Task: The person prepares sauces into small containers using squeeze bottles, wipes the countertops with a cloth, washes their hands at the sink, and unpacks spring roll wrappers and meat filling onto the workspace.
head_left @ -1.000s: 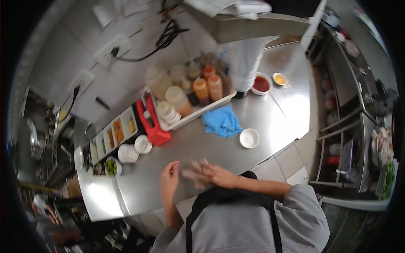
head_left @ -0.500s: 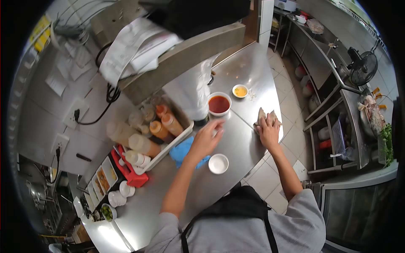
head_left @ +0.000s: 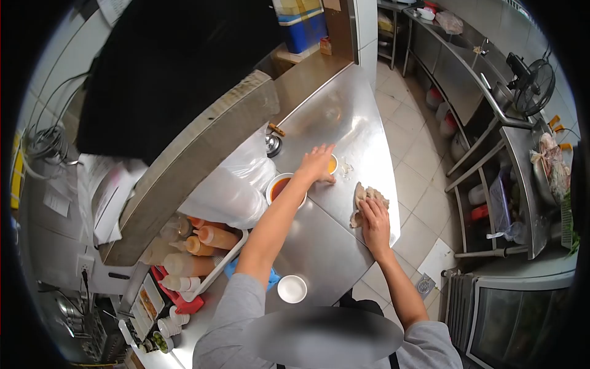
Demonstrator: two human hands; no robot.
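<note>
My left hand (head_left: 316, 163) reaches across the steel counter (head_left: 326, 227) with fingers spread. It is beside a small white bowl (head_left: 334, 165) of yellow liquid and partly covers it; whether they touch, I cannot tell. Under my left forearm is a larger white bowl of dark red sauce (head_left: 279, 187), partly hidden. My right hand (head_left: 374, 218) presses on a crumpled beige cloth (head_left: 362, 200) near the counter's right edge, fingers bent over it. Small pale scraps (head_left: 346, 170) lie between the small bowl and the cloth.
A white cup (head_left: 292, 289) stands nearest my body, by a blue cloth (head_left: 270, 280). Left are a tray of squeeze bottles (head_left: 206, 243), clear plastic bags (head_left: 227, 190) and a metal bell (head_left: 273, 146). An overhead ledge (head_left: 203, 154) juts over the counter. A fan (head_left: 534, 86) is right.
My left hand has moved forward, over the sauce bowl to the small yellow bowl. My right hand stays on the cloth, which now shows more spread out. The camera view has shifted.
</note>
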